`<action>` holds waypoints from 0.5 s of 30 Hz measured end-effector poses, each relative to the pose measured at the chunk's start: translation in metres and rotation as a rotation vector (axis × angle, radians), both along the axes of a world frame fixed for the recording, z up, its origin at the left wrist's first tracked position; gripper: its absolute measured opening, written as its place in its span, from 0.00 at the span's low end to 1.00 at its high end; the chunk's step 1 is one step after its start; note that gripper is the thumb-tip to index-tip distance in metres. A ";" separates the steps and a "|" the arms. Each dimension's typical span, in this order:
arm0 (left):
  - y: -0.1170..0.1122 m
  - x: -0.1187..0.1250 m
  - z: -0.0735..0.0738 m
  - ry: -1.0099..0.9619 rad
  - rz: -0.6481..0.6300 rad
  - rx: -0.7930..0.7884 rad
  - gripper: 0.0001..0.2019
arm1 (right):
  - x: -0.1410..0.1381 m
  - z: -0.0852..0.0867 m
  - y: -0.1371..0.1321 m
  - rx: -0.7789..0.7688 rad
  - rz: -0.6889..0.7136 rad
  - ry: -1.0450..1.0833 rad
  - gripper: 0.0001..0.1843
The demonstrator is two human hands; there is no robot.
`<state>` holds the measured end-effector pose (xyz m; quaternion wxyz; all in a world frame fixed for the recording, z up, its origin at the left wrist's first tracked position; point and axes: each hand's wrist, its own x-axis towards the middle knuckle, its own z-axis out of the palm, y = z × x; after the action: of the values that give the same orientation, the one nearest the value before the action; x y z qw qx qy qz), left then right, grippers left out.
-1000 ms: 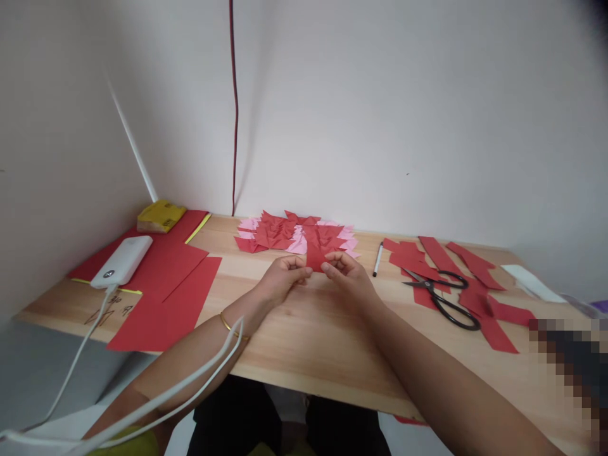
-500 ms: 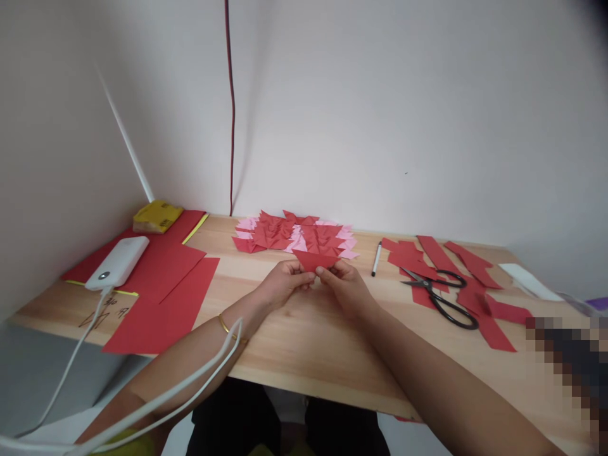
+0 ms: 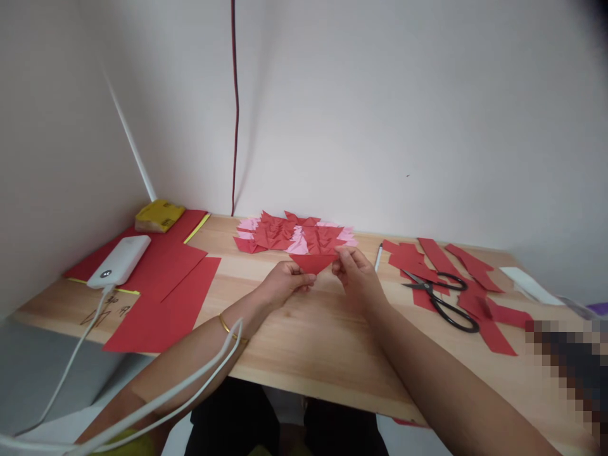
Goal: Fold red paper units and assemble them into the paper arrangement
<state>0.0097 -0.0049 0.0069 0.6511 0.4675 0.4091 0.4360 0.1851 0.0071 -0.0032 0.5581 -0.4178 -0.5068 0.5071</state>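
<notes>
A folded red paper triangle (image 3: 313,263) is stretched between my two hands above the wooden table, its long edge on top and its point downward. My left hand (image 3: 289,280) pinches its lower left side between thumb and fingers. At the upper right corner, my right hand (image 3: 354,269) grips the paper with closed fingertips. Just behind it lies a cluster of folded red and pink paper pieces (image 3: 275,231), arranged in rows near the wall.
Red paper sheets (image 3: 185,304), a white power bank (image 3: 121,261) with a cable and a yellow packet (image 3: 160,216) lie left. Black-handled scissors (image 3: 439,297) rest among red paper strips (image 3: 494,329) at right, beside a pen (image 3: 379,258). A white cable (image 3: 190,373) crosses my left forearm.
My right hand has shifted from the triangle's lower middle to its upper right corner. My left hand keeps its pinch, almost unmoved. The view has turned very slightly.
</notes>
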 end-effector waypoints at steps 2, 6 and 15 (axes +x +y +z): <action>0.000 0.000 -0.001 0.001 0.005 0.000 0.13 | -0.003 0.000 -0.002 -0.004 0.108 -0.043 0.19; -0.001 0.000 -0.001 0.014 -0.003 0.058 0.13 | -0.007 -0.004 -0.008 0.051 0.197 -0.229 0.17; 0.007 -0.004 0.001 -0.156 0.200 0.111 0.12 | -0.008 -0.002 -0.011 0.012 0.248 -0.223 0.17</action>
<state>0.0057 0.0025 0.0075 0.6073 0.4243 0.3770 0.5559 0.1768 -0.0039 -0.0055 0.4342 -0.4023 -0.6162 0.5195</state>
